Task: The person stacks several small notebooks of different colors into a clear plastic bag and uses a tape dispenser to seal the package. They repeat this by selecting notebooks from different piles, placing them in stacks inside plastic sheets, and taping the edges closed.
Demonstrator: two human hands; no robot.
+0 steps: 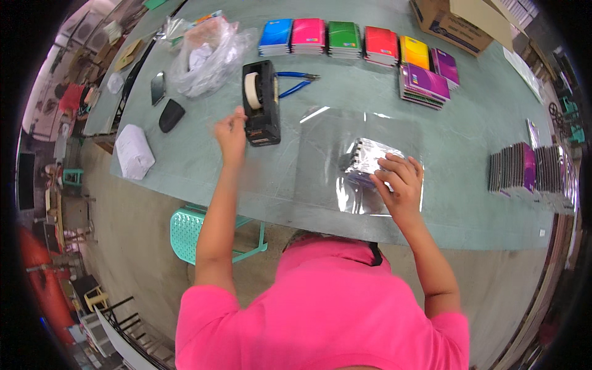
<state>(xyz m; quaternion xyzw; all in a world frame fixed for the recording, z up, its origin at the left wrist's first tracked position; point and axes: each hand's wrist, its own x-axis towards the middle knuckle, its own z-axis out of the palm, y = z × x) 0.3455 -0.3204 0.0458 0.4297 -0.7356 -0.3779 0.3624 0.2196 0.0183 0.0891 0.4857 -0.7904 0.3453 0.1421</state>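
**Wrapped bundle pressed down, tape dispenser touched**

A small stack of notebooks wrapped in clear film (pixel 368 161) is held flat on a sheet of clear plastic wrap (pixel 327 154) that is spread on the pale green table (pixel 203 166), near its front edge. The right hand (pixel 401 180) is laid on top of the bundle with its fingers spread and curled slightly downward, pressing rather than pinching. The left hand (pixel 230 132) is raised just beside the black tape dispenser (pixel 261 103), touching its left side at the near end; the fingers are drawn together, but whether tape is pinched between them cannot be told, since the hand is blurred. A roll of pale tape (pixel 252 90) is seated in the dispenser. Blue-handled pliers (pixel 295 82) are lying just right of the dispenser.

Along the far side of the table, stacks of notebooks (pixel 361 42) in blue, pink, green, red, yellow and purple are set in a row, with a cardboard box (pixel 453 21) behind them. At the right edge, more wrapped bundles (pixel 533 176) are stood on end. To the left, a crumpled clear plastic bag (pixel 206 55), a phone (pixel 158 87), a black case (pixel 171 115) and a white wrapped packet (pixel 134 151) are seen. A teal plastic chair (pixel 191 231) is placed below the table, beside the person's pink shirt (pixel 327 308).
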